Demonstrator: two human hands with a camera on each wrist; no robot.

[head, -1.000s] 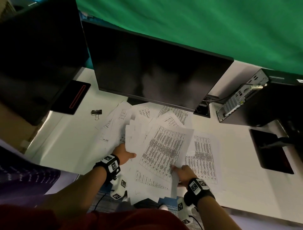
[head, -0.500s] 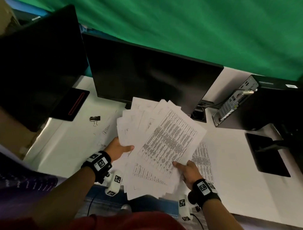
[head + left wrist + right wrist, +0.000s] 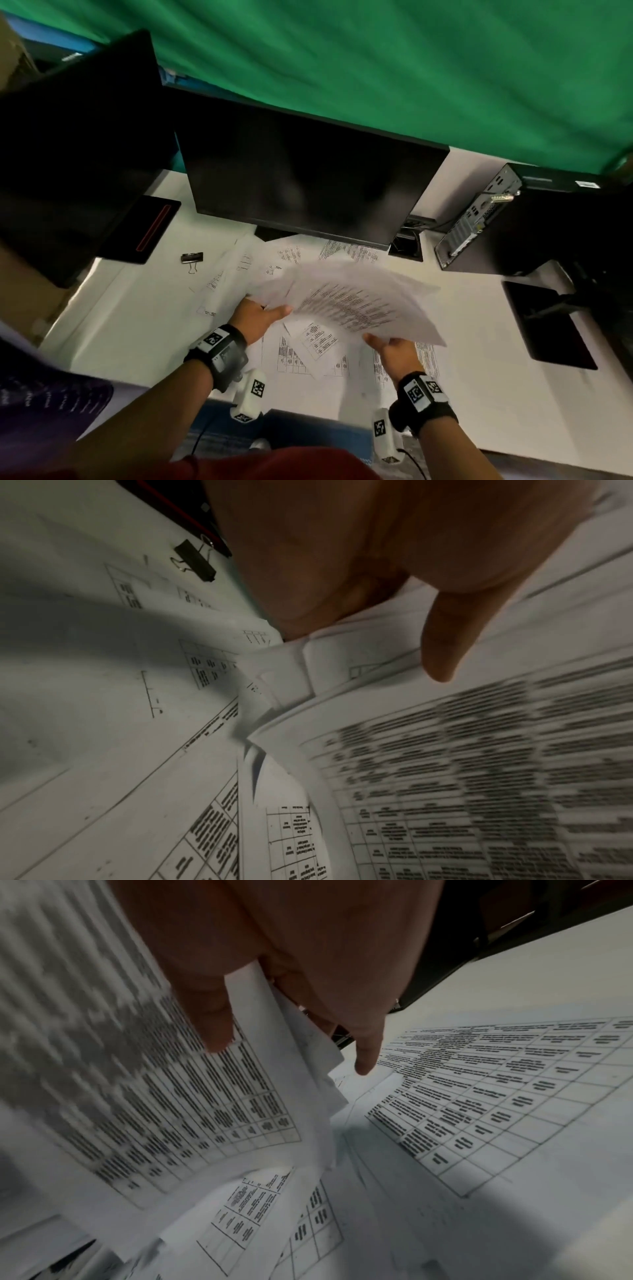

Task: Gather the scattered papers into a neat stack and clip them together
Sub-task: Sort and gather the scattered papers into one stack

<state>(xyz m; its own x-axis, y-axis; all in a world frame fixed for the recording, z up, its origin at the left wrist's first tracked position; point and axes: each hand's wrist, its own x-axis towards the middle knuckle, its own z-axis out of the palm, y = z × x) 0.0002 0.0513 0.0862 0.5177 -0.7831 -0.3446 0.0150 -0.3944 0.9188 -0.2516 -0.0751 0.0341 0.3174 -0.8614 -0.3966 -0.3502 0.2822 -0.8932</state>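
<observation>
A fanned bundle of printed papers (image 3: 352, 301) hangs above the white desk (image 3: 137, 325), blurred by motion. My left hand (image 3: 260, 313) grips its left edge, thumb on top (image 3: 441, 647). My right hand (image 3: 394, 349) grips the near right corner, thumb over the top sheet (image 3: 212, 1015) and fingers beneath. More loose sheets (image 3: 308, 356) lie flat on the desk under and around the bundle, and another printed sheet (image 3: 496, 1096) lies to the right. A black binder clip (image 3: 192, 258) sits on the desk to the left, also seen from the left wrist (image 3: 195, 561).
A dark monitor (image 3: 308, 178) stands right behind the papers, a second screen (image 3: 75, 144) at the left with its flat base (image 3: 144, 229). A desktop computer case (image 3: 513, 219) and another monitor base (image 3: 548, 325) occupy the right. A green backdrop (image 3: 376, 68) hangs behind.
Both hands have tilted the lifted bundle from upright down toward flat and shifted it right, uncovering sheets still lying on the desk. The clip has not moved.
</observation>
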